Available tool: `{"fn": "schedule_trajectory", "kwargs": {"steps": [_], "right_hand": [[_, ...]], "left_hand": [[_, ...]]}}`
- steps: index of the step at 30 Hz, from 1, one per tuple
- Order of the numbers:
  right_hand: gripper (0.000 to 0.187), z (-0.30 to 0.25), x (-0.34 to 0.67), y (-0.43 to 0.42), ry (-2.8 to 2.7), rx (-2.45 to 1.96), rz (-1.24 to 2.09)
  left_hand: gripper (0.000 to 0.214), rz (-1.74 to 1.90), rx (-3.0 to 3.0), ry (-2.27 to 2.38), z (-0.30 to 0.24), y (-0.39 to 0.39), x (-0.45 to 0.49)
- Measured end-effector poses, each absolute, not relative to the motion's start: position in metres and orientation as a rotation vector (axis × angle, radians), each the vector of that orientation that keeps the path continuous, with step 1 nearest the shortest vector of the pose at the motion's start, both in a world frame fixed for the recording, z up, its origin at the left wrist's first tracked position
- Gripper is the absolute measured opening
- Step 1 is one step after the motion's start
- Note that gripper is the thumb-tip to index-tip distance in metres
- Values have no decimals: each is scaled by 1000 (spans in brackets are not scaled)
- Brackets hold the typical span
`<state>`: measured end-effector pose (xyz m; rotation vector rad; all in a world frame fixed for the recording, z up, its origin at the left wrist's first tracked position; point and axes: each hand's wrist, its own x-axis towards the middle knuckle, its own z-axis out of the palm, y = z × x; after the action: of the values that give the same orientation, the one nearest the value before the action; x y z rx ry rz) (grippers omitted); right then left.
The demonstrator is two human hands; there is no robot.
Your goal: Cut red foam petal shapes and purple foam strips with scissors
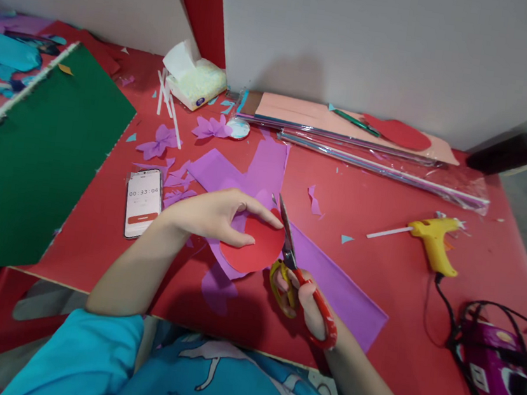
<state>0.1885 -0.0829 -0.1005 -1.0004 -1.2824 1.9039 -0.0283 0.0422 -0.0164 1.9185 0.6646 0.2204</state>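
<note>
My left hand (223,215) grips a red foam circle (257,248), with the thumb on top and the fingers along its far edge. A purple foam sheet lies under the circle. In my right hand (311,302) is a pair of scissors (289,252) with one red and one yellow handle. The blades are parted and point away from me, right beside the circle's right edge. Purple foam (335,277) stretches out to the right beneath the scissors, and another purple piece (268,163) lies beyond my left hand.
A phone (143,199) showing a timer lies left of my left hand. Purple flower shapes (212,127), a tissue pack (198,84) and white glue sticks (171,106) are behind. Packaged foam sheets (302,114) line the wall. A yellow glue gun (435,241) with a cable lies right; a green board (46,164), left.
</note>
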Motion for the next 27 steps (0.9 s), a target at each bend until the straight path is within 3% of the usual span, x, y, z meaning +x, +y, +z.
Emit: {"fn": "schedule_trajectory", "kwargs": {"steps": [19,27], "right_hand": [[59,-102,185,-85,-1210,-1141,1887],[47,-108,183,-79,-1260,-1432,1641]], "left_hand": [[48,210,1941,664,-18,43,-28],[48,213,1967,678,-19,44,-27]]}}
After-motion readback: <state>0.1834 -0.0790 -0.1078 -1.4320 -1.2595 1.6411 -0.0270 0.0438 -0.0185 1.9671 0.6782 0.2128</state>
